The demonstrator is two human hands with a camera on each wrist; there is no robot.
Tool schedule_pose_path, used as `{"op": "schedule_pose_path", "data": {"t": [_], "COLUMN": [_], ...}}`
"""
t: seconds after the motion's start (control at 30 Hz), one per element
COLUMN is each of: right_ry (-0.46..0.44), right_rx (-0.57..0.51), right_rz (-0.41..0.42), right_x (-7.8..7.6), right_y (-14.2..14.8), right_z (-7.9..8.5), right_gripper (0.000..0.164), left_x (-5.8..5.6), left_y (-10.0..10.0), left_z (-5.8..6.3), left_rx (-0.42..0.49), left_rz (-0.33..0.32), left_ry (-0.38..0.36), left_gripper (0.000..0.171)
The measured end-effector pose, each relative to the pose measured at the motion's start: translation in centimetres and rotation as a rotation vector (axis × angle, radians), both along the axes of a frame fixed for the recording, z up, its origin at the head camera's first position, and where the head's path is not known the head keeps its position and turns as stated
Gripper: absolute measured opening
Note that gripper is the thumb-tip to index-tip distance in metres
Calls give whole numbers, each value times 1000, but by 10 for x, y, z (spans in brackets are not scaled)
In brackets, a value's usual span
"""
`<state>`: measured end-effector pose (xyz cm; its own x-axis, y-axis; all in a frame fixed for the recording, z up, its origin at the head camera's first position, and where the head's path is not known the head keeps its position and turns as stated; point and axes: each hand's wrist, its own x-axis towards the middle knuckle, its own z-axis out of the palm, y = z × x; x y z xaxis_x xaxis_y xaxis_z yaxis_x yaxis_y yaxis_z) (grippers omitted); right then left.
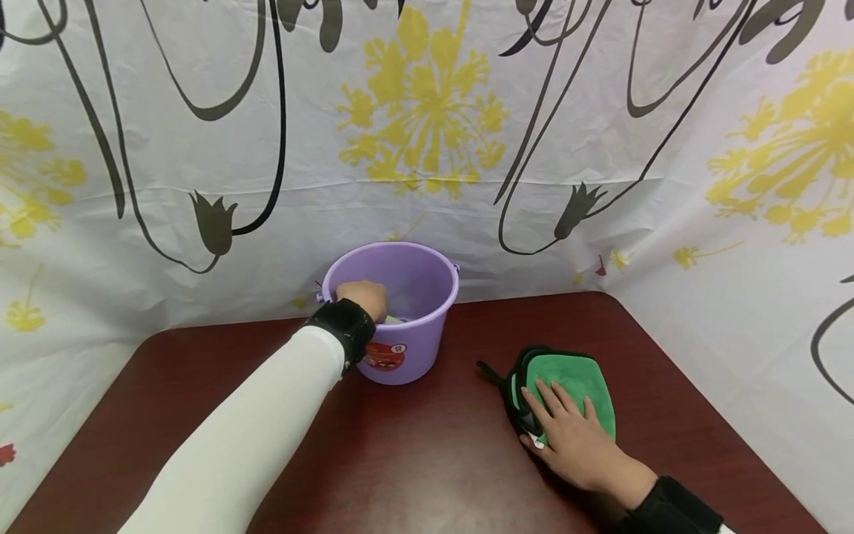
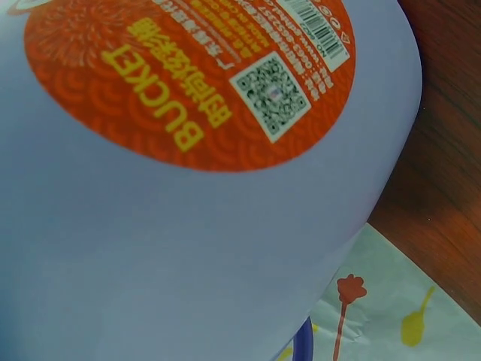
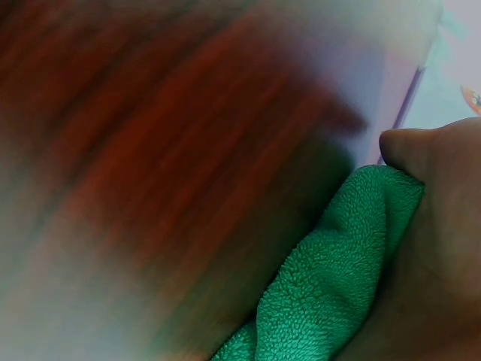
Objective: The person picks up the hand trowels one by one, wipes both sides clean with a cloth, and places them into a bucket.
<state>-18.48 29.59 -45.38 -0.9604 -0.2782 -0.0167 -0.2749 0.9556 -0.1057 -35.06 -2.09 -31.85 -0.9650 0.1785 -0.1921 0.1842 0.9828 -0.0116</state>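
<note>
My left hand (image 1: 363, 298) reaches over the near rim into a purple bucket (image 1: 427, 345), its fingers hidden inside. A small pale-green bit of something (image 1: 392, 320) shows beside it, too little to identify. In the left wrist view, the bucket's outer wall (image 2: 188, 248) and its orange label (image 2: 225, 143) fill most of the picture; no hand appears there. On the table at the right, my right hand (image 1: 577, 445) rests with spread fingers on a folded green towel (image 1: 567, 371) with black edging and a black loop. The right wrist view shows the towel's terry surface (image 3: 323, 278) against the thumb (image 3: 409, 150).
Everything stands on a dark red-brown wooden table (image 1: 414, 460) with rounded corners. The bucket is near its back edge. A white sheet (image 1: 307, 148) printed with grey and yellow flowers hangs behind and at the sides.
</note>
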Motion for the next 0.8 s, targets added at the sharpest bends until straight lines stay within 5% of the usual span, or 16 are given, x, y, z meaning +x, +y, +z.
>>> {"op": "schedule_pose_path", "data": {"t": [0.8], "right_ry": [-146], "right_rx": [-119], "right_rz": [-8], "right_x": [-2], "right_y": [4], "right_z": [11], "right_gripper": [94], "left_x": [7], "left_y": [-7], "left_z": [7], "left_rx": [38], "left_rz": [-103], "left_ry": [-44], "left_gripper": [17]}}
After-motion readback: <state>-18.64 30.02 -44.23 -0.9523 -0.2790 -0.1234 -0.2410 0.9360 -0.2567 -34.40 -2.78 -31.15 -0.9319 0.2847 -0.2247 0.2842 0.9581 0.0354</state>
